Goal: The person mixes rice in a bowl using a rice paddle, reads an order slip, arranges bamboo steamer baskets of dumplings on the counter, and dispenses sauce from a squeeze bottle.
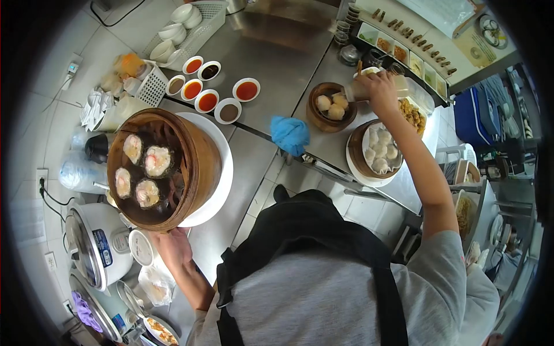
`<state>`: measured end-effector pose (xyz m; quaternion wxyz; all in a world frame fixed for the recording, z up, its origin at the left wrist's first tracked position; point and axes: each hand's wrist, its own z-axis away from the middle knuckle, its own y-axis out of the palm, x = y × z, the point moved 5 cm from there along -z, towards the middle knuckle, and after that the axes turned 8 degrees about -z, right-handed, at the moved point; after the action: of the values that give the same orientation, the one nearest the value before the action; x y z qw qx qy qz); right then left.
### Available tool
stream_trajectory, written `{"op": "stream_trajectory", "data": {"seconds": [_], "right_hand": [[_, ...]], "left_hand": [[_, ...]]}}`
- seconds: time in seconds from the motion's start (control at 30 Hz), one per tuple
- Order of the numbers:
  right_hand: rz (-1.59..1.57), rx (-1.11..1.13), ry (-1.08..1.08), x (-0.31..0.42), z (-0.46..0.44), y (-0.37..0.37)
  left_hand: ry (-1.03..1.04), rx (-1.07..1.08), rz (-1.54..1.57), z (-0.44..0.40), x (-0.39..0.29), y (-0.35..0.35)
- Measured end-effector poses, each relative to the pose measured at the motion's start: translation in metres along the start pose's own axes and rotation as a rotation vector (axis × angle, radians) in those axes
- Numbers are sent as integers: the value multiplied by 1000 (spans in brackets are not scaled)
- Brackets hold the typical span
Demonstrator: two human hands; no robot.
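The bamboo steamer (pixel 203 167), presumably heavy and stiff, suits low support from the left hand (pixel 173 249), whose opening is hidden; the right hand (pixel 382 91) encircles a bottle (pixel 358 91).

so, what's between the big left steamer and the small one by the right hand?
Head view: white plate's rim, steel counter, then blue cloth before the small steamer.

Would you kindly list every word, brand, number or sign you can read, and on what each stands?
Nothing is legible.
Blue label on the white cooker: too small to read.
Small blue label on the lower cooker: too small to read.
Yellowish sheet at upper right: any print too blurred.
White sheet beside it: any print illegible.
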<state>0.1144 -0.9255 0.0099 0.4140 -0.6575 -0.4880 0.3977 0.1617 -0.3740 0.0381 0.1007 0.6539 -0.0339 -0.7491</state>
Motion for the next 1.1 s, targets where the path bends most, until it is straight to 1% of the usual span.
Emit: {"op": "stream_trajectory", "data": {"seconds": [0.03,0.1,0.13,0.2,0.33,0.4,0.43,0.47,0.57,0.6,0.67,0.73,0.87,0.93,1.1], "right_hand": [[-10,12,-3,5,0,5],[-47,61,9,5,1,14],[-149,83,58,-1,5,15],[-353,124,153,-15,14,13],[-727,15,249,-42,42,-12],[-901,-48,322,-53,61,-34],[-869,-59,380,-56,70,-46],[-754,-31,365,-57,80,-53],[-396,66,280,-54,109,-74],[-275,57,255,-54,121,-74],[-167,61,196,-54,141,-73],[-147,56,175,-59,154,-65],[-96,39,106,-64,158,-63],[-102,79,82,-61,156,-62],[-40,129,-68,-51,159,-71]], "left_hand": [[-3,-10,-14,-2,-1,2],[11,75,-11,-5,0,5],[19,118,-8,-6,1,7],[16,132,-22,-5,4,7],[15,148,-75,1,5,13],[-9,112,-85,4,12,5],[-18,90,-90,8,14,4],[-2,75,-73,13,14,7],[40,36,-36,32,7,26],[54,32,-34,38,5,31],[84,39,-25,49,5,37],[115,58,-9,57,11,35],[98,104,40,76,25,31],[81,150,62,87,30,31],[80,34,21,117,38,31]]}}
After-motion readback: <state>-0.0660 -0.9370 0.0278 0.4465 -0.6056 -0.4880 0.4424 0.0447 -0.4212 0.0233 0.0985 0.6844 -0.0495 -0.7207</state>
